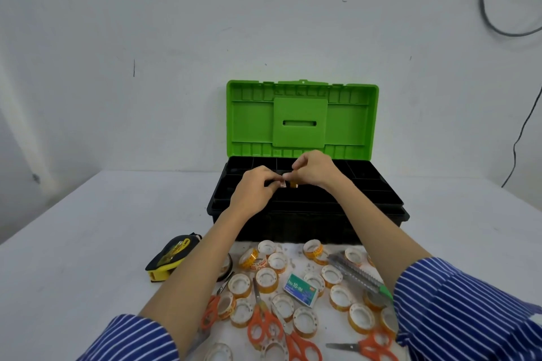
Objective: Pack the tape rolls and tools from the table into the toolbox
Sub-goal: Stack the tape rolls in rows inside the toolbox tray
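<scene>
Task looks barely started, judging by the pile left on the table. Toolbox stands open, green lid up, black tray compartments mostly bare as far as visible. Left hand and right hand meet over the tray's middle, fingers curled, pinching small tape rolls; exact hold partly hidden.

In front of the toolbox: about twenty loose tape rolls, some cut off by arms. Three orange scissors. One green utility knife. One staple box. One yellow-black tape measure, front-left of the toolbox. All still to pack.
</scene>
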